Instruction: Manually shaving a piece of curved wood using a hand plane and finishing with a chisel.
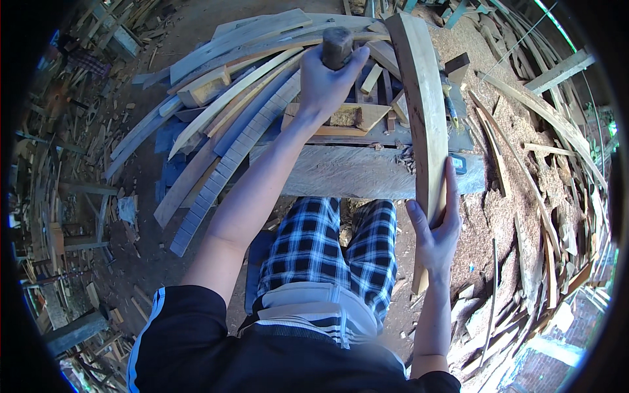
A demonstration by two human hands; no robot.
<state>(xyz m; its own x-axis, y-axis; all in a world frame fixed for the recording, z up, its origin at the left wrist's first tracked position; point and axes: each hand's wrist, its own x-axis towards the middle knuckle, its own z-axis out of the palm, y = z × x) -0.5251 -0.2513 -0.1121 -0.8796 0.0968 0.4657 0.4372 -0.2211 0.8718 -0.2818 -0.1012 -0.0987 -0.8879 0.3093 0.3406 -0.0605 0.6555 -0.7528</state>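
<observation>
The left hand [331, 82] is raised over the bench, closed around a dark-ended wooden block [337, 47], possibly a mallet head or tool handle; its exact kind cannot be determined. The thumb lies along the block's right side, while the fingertips are largely hidden. The right hand [438, 239] grasps a long squared timber [424, 105] near its lower end, thumb on one side and fingers extended along the other. This spread appears intended to steady the piece and control its angle. The timber crosses the front plank [327, 171] of the bench, its near end projecting toward the person, presumably for ready holding; whether it bears on the plank cannot be confirmed. A small black case [457, 164] sits just beside the right fingers, probably kept within reach. Curved boards and a slotted strip [230, 160] are heaped to the left, seemingly leaving the timber's side accessible
</observation>
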